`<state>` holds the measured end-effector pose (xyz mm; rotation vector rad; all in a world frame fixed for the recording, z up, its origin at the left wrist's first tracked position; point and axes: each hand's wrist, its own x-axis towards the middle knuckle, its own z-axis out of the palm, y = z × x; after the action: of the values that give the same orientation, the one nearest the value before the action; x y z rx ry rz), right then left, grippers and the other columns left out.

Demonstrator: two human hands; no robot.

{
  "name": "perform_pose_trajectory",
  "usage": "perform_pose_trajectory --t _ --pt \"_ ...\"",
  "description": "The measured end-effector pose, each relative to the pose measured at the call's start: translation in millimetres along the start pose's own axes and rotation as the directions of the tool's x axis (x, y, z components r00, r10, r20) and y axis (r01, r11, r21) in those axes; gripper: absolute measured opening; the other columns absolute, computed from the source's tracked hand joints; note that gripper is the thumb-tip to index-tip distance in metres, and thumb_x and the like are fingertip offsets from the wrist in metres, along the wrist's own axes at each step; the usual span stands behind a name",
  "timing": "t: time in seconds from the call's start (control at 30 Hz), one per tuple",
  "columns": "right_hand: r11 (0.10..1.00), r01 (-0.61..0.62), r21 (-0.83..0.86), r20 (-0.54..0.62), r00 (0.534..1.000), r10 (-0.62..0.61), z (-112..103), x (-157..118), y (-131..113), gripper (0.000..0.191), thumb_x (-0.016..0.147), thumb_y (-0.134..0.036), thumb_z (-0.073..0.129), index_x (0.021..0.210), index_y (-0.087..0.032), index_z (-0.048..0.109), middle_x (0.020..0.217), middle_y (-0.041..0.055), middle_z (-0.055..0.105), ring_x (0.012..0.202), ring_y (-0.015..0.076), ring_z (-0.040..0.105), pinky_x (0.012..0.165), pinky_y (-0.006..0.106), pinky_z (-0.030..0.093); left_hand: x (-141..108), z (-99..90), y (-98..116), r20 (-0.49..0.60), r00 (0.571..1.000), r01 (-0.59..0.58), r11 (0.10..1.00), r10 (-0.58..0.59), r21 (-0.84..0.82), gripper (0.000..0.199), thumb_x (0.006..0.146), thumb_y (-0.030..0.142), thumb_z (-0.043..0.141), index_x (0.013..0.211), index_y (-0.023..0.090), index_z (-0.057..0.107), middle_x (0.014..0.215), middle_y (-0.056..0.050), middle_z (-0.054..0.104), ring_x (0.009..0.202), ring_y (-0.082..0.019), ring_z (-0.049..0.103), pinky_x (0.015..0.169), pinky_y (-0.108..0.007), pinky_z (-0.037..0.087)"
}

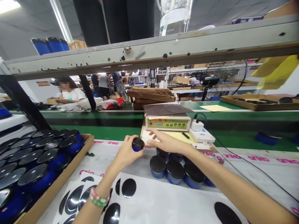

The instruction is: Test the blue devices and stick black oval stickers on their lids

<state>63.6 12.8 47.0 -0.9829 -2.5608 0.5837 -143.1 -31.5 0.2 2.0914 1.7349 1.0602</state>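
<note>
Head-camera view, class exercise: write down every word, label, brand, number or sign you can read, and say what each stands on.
"anko", in pink, repeated along the white sheet on the bench.
The panel of the control box has printing too small to read.
The red sign on the far wall is too blurred to read.

Scuffed grey metal shelf, green workbench, caged fan, fluorescent ceiling tube, white wall

Jar tray left (loose jars ahead), control box behind.
</note>
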Motion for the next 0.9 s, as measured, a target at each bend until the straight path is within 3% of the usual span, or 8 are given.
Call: perform_pose_trajectory --t 0.17,0.27,0.37,0.43,0.53,0.67,0.8,0.9 --pt "0.992 0.003 -0.126 0.265 0.964 0.031 -8.6 -16.7 25.3 0.067 0.065 -0.020 0.065 0.130 -0.023 0.050 0.125 0.0100 0.057 0.107 0.0278 0.057 0.088 0.037 0.045 3.3 -13.3 -30.7 0.124 0.990 0.060 0.998 -0.064 0.036 0.047 0.055 0.013 0.068 0.100 0.016 0.055 0.096 -0.006 0.055 0.092 -0.025 0.059 0.085 -0.039 0.046" --pt "0.983 -0.008 -0.184 0.272 0.960 0.059 -0.9 -15.9 27.0 0.061 0.068 -0.022 0.061 0.128 -0.022 0.051 0.122 0.0113 0.057 0.103 0.0288 0.058 0.085 0.039 0.045 -2.1 -7.4 -15.6 0.125 0.992 -0.001 1.000 -0.001 0.019 0.052 0.064 0.016 0.065 0.114 0.018 0.051 0.118 -0.012 0.051 0.117 -0.031 0.047 0.100 -0.048 0.034" --pt "0.976 -0.017 -0.217 0.256 0.964 0.074 1.6 -12.4 25.6 0.058 0.069 -0.026 0.062 0.125 -0.017 0.051 0.115 0.0131 0.059 0.098 0.0295 0.059 0.081 0.039 0.047 -11.8 5.6 11.9 0.223 0.964 -0.135 0.988 0.147 -0.071 0.044 0.078 0.031 0.062 0.120 0.026 0.050 0.126 -0.006 0.052 0.120 -0.025 0.046 0.102 -0.040 0.034" --pt "0.975 0.001 -0.224 0.264 0.963 0.060 0.0 -11.9 24.7 0.055 0.066 -0.022 0.063 0.120 -0.017 0.054 0.113 0.0116 0.058 0.097 0.0277 0.059 0.080 0.036 0.047 -18.5 15.3 23.7 0.316 0.923 -0.184 0.973 0.219 -0.139 0.055 0.073 0.043 0.068 0.122 0.027 0.050 0.123 -0.004 0.056 0.109 -0.023 0.055 0.093 -0.035 0.044" --pt "0.974 0.026 -0.227 0.275 0.961 0.038 -2.5 -13.9 22.8 0.047 0.067 -0.020 0.062 0.114 -0.022 0.058 0.116 0.0092 0.056 0.097 0.0249 0.059 0.080 0.032 0.047 -25.1 27.2 25.5 0.375 0.891 -0.200 0.962 0.257 -0.185 0.073 0.061 0.045 0.077 0.125 0.024 0.049 0.121 -0.006 0.060 0.107 -0.027 0.058 0.090 -0.037 0.046" --pt "0.972 0.020 -0.232 0.241 0.970 0.038 -1.3 -13.7 19.1 0.029 0.079 -0.031 0.054 0.105 -0.021 0.062 0.105 0.0103 0.060 0.087 0.0246 0.061 0.075 0.035 0.047 -28.3 34.3 18.9 0.379 0.886 -0.199 0.957 0.267 -0.209 0.072 0.060 0.044 0.078 0.124 0.024 0.050 0.120 -0.007 0.061 0.106 -0.028 0.058 0.090 -0.039 0.046" --pt "0.977 0.034 -0.210 0.128 0.992 -0.007 0.4 -5.8 15.2 0.034 0.079 -0.026 0.054 0.111 -0.017 0.058 0.109 0.0116 0.060 0.095 0.0251 0.058 0.081 0.034 0.045 -25.1 28.0 19.5 0.353 0.897 -0.194 0.955 0.266 -0.225 0.080 0.051 0.050 0.082 0.121 0.025 0.052 0.108 -0.004 0.066 0.090 -0.025 0.063 0.077 -0.034 0.051" --pt "0.978 0.094 -0.184 0.099 0.992 -0.077 3.6 1.0 10.0 0.030 0.080 -0.018 0.049 0.108 -0.017 0.059 0.109 0.0096 0.059 0.098 0.0227 0.055 0.087 0.033 0.042 -13.3 12.7 10.8 0.178 0.966 -0.153 0.971 0.186 -0.185 0.047 0.073 0.053 0.064 0.109 0.023 0.057 0.101 -0.004 0.065 0.091 -0.021 0.060 0.081 -0.033 0.048"
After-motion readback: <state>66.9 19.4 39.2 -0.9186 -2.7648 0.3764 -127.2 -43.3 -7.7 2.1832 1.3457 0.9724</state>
